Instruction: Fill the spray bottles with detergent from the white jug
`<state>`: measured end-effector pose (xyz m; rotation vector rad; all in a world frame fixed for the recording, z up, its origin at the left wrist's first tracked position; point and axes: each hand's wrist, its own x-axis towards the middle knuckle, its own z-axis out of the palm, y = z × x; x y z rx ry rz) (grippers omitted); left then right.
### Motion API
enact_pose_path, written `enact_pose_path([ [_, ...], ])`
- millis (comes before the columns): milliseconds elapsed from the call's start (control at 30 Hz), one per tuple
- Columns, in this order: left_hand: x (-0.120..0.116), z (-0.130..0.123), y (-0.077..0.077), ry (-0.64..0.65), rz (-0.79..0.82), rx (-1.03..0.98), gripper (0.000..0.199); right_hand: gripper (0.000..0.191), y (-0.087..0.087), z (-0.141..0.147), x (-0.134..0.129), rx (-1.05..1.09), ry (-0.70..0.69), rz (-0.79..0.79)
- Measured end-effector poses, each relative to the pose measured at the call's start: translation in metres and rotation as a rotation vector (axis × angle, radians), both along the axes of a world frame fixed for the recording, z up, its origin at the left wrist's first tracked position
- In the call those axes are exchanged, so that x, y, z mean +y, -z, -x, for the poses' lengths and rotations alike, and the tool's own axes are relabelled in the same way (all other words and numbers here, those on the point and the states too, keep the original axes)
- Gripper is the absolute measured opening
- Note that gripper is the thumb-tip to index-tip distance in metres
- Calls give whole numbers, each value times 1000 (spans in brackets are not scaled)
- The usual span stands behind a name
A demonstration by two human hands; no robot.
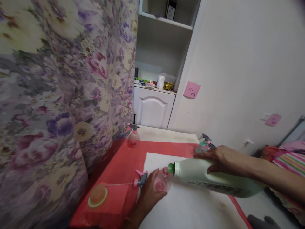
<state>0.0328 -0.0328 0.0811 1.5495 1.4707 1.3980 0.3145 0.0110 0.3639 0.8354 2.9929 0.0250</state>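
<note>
My left hand [152,190] is wrapped round a clear pink spray bottle [162,182] whose top is off, on the white sheet [181,203]. A large pale green jug [197,173] is tilted sideways in my right hand [219,159], its green spout at the small bottle's mouth. Whether liquid is flowing cannot be made out. A grey and pink spray head [141,180] with its thin tube lies just left of my left hand. Further left, a round orange object with a pale green rim [97,195] rests on the red cover.
A pink spray bottle [133,139] stands at the back left of the red cover [116,165]. Teal and pink spray bottles [202,145] are behind the jug, partly hidden. A floral curtain [71,95] borders the left; a white cabinet [153,106] stands behind.
</note>
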Motion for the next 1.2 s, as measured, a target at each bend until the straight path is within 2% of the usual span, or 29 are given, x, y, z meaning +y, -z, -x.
enact_pose_path([
  [367,2,1,1,-4,15,114,83,47,-12,8,-10,-19,-1,28],
  [800,4,2,10,-11,-3,117,82,49,-11,8,-5,-24,-17,10],
  [1200,3,0,7,-7,-43,94,81,50,-9,6,-2,-45,-17,-4],
])
